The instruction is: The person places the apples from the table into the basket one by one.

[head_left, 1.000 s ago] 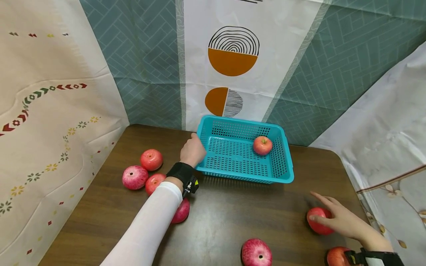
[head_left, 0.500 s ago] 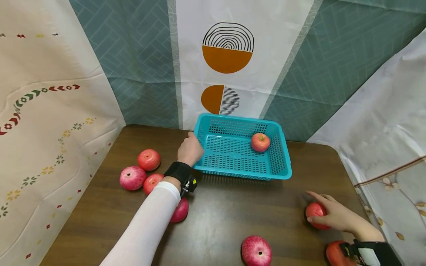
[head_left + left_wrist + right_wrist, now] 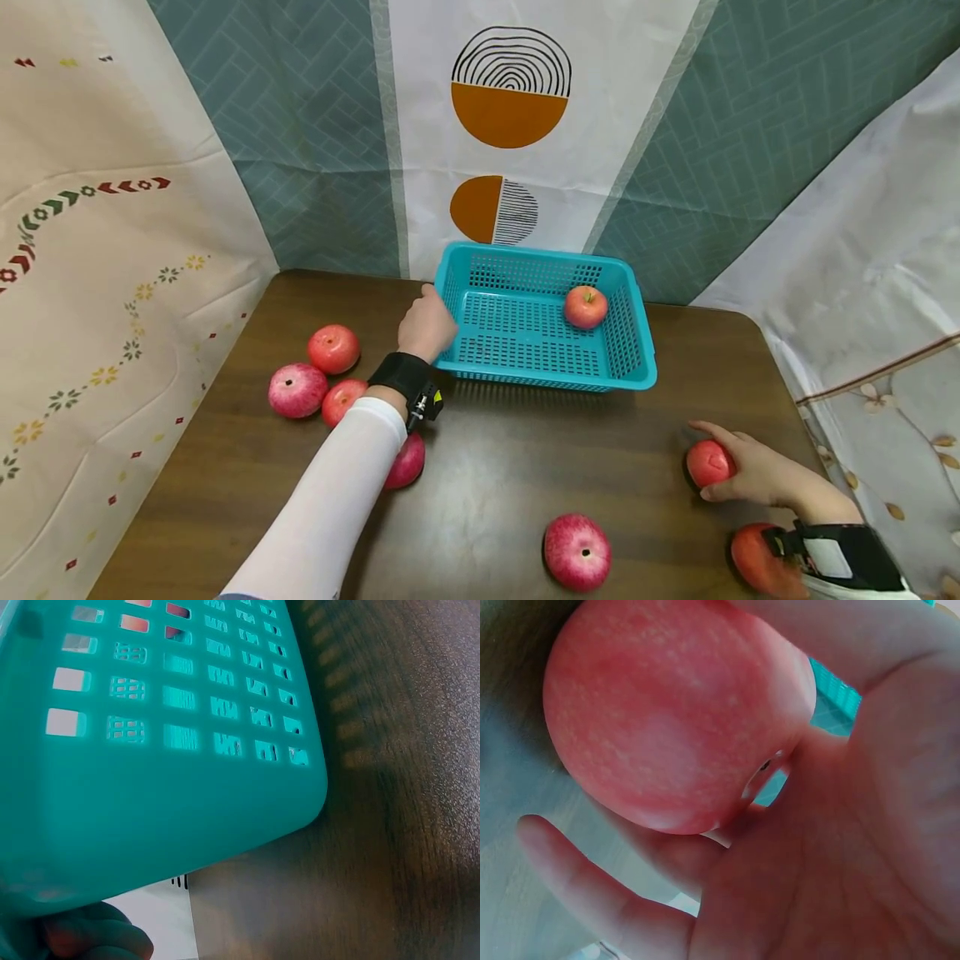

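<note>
A turquoise plastic basket (image 3: pixel 525 375) stands at the back of the table, with one red apple (image 3: pixel 585 307) inside toward its right end. My left hand (image 3: pixel 427 325) grips the basket's left rim; in the left wrist view its curled fingers (image 3: pixel 97 934) show under the rim. At the right, my right hand (image 3: pixel 757 471) holds another red apple (image 3: pixel 709 463) on the table. The right wrist view has this apple (image 3: pixel 675 712) large, with the thumb on one side and fingers curled round the other.
Left of the left forearm lie several apples, among them a pale red one (image 3: pixel 333 349) and a speckled crimson one (image 3: pixel 297 390). A crimson apple (image 3: pixel 577 552) lies at the front; another apple (image 3: pixel 761 558) is beneath the right wrist. Patterned cloths (image 3: pixel 322 150) hang behind the table.
My right hand has closed further round the apple at the right. The left hand keeps its grip on the basket rim. The head view has shifted slightly.
</note>
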Demonstrator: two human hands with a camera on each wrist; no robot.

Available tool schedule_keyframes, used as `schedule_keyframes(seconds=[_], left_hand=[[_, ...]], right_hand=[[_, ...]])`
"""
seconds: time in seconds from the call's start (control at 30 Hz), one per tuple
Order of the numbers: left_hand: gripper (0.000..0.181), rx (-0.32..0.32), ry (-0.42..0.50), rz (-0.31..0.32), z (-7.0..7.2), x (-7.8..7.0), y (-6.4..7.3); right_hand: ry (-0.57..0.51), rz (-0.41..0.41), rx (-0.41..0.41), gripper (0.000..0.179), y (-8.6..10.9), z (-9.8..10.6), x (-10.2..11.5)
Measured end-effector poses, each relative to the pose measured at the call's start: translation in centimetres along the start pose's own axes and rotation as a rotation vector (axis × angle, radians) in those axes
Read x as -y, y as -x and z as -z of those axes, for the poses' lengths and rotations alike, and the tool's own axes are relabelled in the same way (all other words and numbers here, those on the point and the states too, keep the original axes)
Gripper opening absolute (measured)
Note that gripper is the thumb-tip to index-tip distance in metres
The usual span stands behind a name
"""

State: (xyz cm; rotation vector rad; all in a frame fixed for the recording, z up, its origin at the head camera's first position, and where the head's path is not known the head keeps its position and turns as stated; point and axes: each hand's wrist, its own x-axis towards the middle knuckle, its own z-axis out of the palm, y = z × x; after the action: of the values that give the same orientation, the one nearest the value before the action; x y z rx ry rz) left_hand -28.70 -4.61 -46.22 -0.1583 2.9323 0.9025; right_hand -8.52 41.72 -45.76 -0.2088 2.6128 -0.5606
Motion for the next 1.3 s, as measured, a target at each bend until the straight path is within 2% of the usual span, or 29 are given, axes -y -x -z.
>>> schedule_keyframes(seconds=[0.43, 0.87, 1.13, 1.3], left_hand=[[0.06, -0.001, -0.012, 0.004, 0.8, -0.6, -0.3], [0.059, 0.013, -0.001, 0.01, 0.4, -0.2, -0.3], [0.057, 0.0, 0.002, 0.001, 0.2, -0.2, -0.3], [0.056, 0.001, 0.007, 0.0, 0.1, 0.0, -0.1]], right_hand=[[0.013, 0.006, 0.007, 0.09, -0.4, 0.7, -0.1], [0.014, 0.013, 0.022, 0.08, -0.3, 0.6, -0.3], [0.061, 0.047, -0.02, 0.076, 0.0, 1.1, 0.1], [0.098, 0.074, -0.098, 0.075, 0.0, 2.2, 0.7]])
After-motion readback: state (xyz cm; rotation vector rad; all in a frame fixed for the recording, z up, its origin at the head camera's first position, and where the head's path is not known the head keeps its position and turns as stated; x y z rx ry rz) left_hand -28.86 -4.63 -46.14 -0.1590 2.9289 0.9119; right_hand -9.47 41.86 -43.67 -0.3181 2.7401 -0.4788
